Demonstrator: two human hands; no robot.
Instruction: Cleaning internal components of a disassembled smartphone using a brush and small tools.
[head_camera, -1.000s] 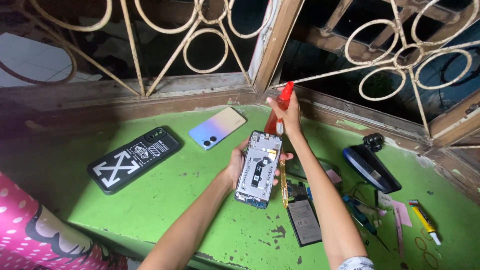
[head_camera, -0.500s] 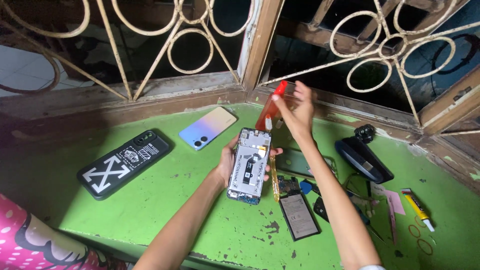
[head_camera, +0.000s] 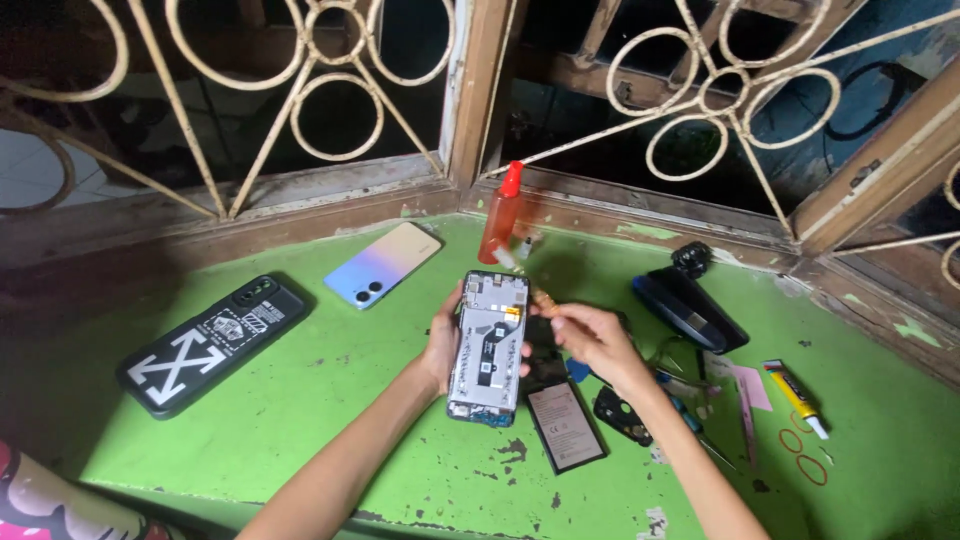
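The left hand (head_camera: 442, 345) is clamped on the opened, back-less smartphone frame (head_camera: 489, 347) above the chipped green bench's middle, the right hand (head_camera: 590, 335) pinches a thin brown tool (head_camera: 545, 298), and the flat black battery (head_camera: 566, 427), by my judgement, awaits refitting

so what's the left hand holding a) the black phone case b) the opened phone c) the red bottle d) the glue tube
b, the left hand grips the opened phone by its edge, its insides facing up, while the case, bottle and glue tube sit on the green table.
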